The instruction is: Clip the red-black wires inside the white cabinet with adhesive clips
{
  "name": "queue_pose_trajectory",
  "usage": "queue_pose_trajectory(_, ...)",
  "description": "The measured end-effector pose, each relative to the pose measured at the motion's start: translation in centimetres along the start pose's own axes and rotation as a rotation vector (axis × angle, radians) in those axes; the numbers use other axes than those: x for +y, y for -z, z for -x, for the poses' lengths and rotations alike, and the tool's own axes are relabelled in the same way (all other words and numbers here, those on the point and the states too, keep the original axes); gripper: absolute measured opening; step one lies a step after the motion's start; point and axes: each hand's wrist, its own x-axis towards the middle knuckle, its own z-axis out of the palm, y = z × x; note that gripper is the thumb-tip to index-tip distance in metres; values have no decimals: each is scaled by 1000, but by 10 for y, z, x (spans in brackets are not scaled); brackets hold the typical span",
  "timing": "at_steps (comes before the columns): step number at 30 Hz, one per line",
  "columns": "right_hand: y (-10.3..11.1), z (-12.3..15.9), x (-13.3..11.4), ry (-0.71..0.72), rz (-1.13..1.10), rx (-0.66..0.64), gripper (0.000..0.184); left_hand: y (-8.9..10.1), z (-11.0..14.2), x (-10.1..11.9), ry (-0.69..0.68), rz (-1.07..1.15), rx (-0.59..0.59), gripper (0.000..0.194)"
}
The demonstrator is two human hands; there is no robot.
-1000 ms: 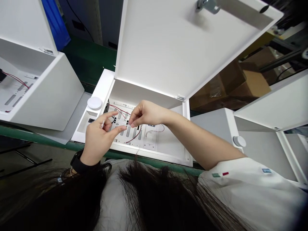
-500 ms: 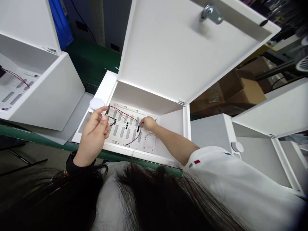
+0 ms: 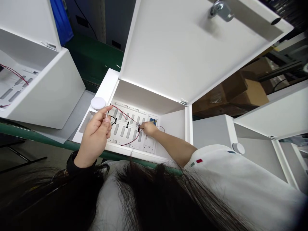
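Hands apart, door [image 3: 180,48] open for access: right hand [image 3: 149,128] reaches a red wire [image 3: 134,140] on the panel [image 3: 125,138] of the cabinet [image 3: 106,86]; left hand [image 3: 94,136] raised, grip unclear.

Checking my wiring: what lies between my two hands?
In the head view, a white slotted metal plate lies between the left hand and right hand, crossed by thin red wire.
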Motion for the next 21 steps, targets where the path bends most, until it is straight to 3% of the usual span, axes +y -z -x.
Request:
queue_pose_trajectory(13, -12, -6, 3, 129, 112, 13, 44, -1, 1, 2, -1, -43, 0, 38)
queue_pose_trajectory(21, -12, -13, -7, 80, 144, -6, 32, -1, 0, 0, 3, -64, 3, 38)
